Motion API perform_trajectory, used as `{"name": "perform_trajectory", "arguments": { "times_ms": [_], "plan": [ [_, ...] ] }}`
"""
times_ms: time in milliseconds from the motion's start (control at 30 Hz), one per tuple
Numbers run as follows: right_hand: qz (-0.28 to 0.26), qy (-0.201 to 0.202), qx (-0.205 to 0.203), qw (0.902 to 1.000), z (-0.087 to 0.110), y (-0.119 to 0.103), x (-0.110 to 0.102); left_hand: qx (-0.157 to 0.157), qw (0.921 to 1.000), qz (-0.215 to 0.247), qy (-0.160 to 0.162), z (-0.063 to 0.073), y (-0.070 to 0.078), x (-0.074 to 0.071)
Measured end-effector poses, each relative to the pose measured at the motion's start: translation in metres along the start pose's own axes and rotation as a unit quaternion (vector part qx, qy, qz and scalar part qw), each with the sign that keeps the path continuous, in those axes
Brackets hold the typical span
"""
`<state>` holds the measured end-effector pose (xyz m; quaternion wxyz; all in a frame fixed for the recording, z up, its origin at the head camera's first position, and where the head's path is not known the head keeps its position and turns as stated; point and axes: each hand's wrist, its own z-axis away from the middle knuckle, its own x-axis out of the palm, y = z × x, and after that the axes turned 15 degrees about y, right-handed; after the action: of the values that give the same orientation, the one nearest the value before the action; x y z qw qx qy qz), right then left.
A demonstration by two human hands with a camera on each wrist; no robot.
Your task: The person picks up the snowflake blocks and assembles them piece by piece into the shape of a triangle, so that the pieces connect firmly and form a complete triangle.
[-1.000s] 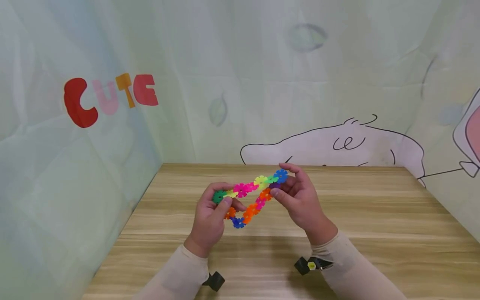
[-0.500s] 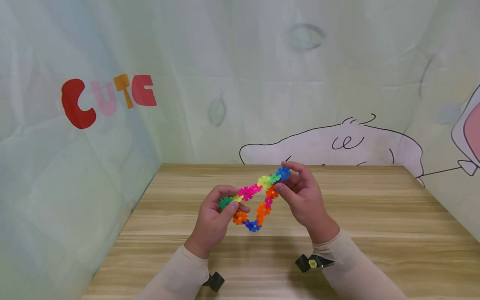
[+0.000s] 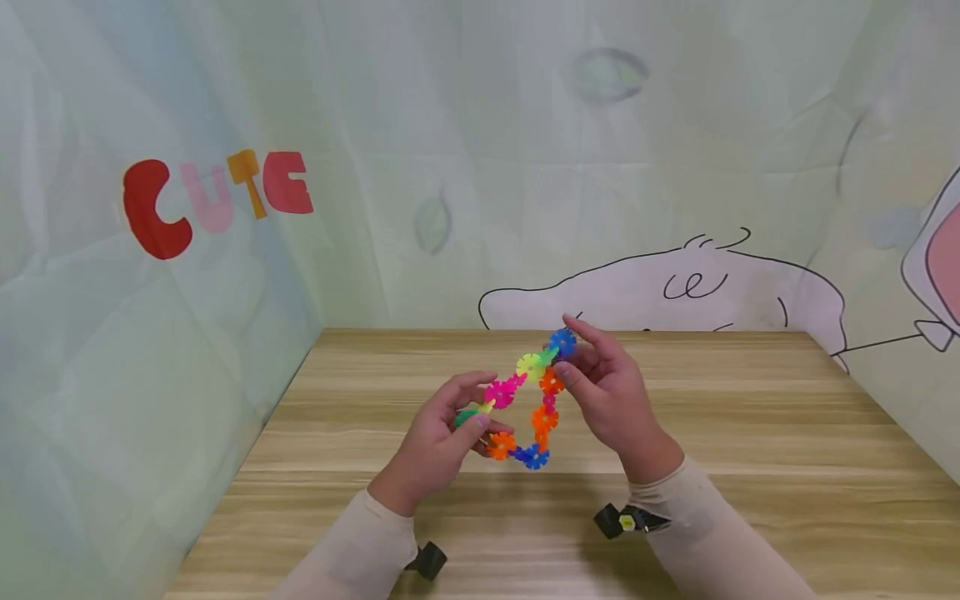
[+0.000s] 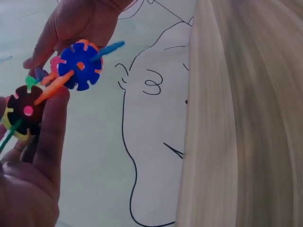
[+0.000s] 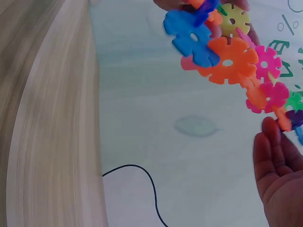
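Between both hands hangs a loop of interlocking plastic snowflake discs, held up over the table. My left hand (image 3: pixel 435 446) pinches its left end at a green disc (image 3: pixel 468 416), thumb in front. At the upper right my right hand (image 3: pixel 611 396) pinches the loop beside a blue disc (image 3: pixel 562 342), index finger stretched out above it. Pink discs (image 3: pixel 500 394) and a yellow disc (image 3: pixel 530 367) form the top side. Orange discs (image 3: pixel 545 418) run down the right side to a dark blue disc (image 3: pixel 536 456) at the bottom. In the right wrist view, a large orange disc (image 5: pixel 227 61) shows up close.
A wood-grain table (image 3: pixel 360 517) lies under the hands. Behind it hangs a pale backdrop (image 3: pixel 375 208) with a cartoon drawing and the letters CUTE on the left side. Each wrist wears a small black camera (image 3: pixel 609 522) on a strap.
The left hand has shifted right, closer to the right hand. The loop's lower part has swung right and the loop has spread into a wider shape. The right index finger has straightened upward.
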<state>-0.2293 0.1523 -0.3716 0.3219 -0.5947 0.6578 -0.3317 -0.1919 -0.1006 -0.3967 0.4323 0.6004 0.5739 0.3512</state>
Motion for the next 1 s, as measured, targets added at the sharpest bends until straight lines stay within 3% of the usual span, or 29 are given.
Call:
{"name": "perform_trajectory", "arguments": {
  "times_ms": [100, 200, 333, 467, 667, 800, 867, 1000],
  "plan": [
    [0.039, -0.014, 0.035, 0.9985, -0.001, 0.001, 0.001, -0.026, 0.9995, -0.008, 0.016, -0.001, -0.001, 0.000],
    [0.094, -0.039, 0.063, 0.9928, -0.001, 0.002, 0.004, -0.041, 0.9974, 0.011, 0.058, -0.003, -0.002, 0.000],
    [0.163, -0.119, 0.061, 0.9775, 0.001, 0.000, 0.007, -0.046, 0.9921, 0.049, 0.106, -0.005, -0.003, -0.001],
    [0.200, -0.192, 0.045, 0.9597, 0.004, -0.004, 0.011, -0.057, 0.9891, 0.069, 0.117, -0.005, -0.002, 0.000],
    [0.243, -0.205, 0.016, 0.9480, 0.005, -0.006, 0.012, -0.066, 0.9890, 0.067, 0.114, -0.004, -0.002, 0.002],
    [0.238, -0.214, 0.001, 0.9475, 0.000, -0.002, 0.005, -0.071, 0.9936, 0.020, 0.086, -0.006, -0.003, -0.003],
    [0.240, -0.220, 0.004, 0.9456, -0.003, -0.001, 0.001, -0.062, 0.9956, -0.035, 0.062, -0.008, -0.004, -0.008],
    [0.248, -0.229, 0.015, 0.9410, -0.007, 0.002, -0.006, -0.025, 0.9872, -0.157, 0.014, -0.011, -0.006, -0.020]
  ]
}}
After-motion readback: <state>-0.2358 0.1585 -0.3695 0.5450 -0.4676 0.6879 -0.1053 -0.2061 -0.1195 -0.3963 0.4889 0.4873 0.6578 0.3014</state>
